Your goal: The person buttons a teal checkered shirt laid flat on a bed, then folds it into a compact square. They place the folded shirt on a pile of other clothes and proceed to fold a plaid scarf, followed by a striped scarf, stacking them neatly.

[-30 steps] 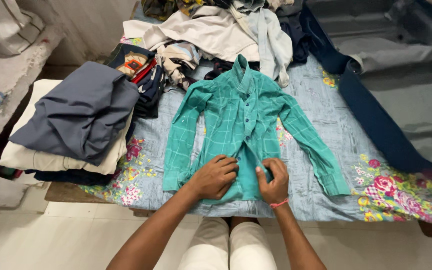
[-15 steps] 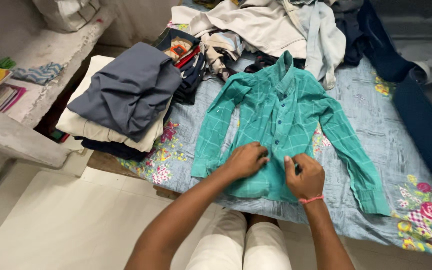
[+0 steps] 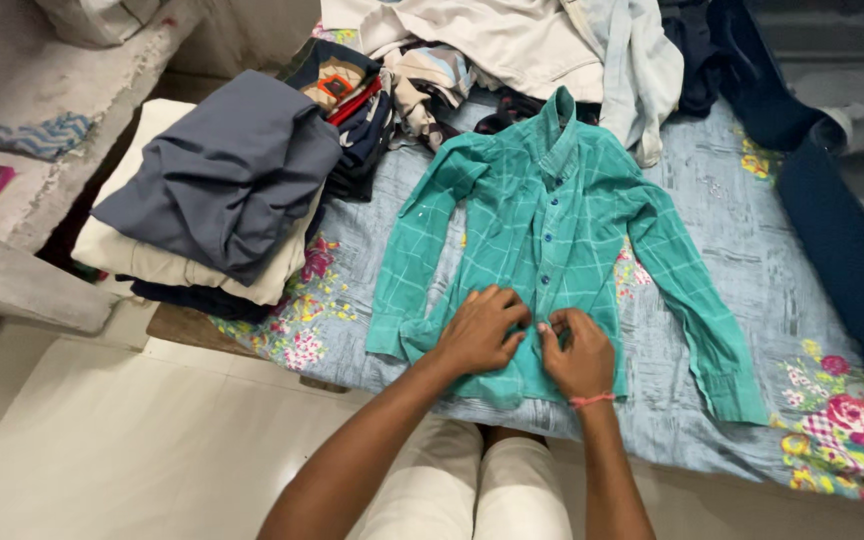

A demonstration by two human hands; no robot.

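Two hands pinch the lower front placket of the green checked shirt (image 3: 552,240): left hand (image 3: 480,333) and right hand (image 3: 578,354), fingers closed on fabric. Shirt lies flat on the floral bedsheet (image 3: 712,250); folded clothes stack (image 3: 202,190) far left.

Home bedroom: bed (image 3: 712,250), clothes pile (image 3: 512,40)

Bare forearms, without sleeves, rise from the bottom centre of the frame to the left hand (image 3: 480,333) and right hand (image 3: 579,353). A thin pink-red thread band (image 3: 589,401) circles the right wrist. Cream-white shorts (image 3: 472,490) cover both thighs at the lower edge.
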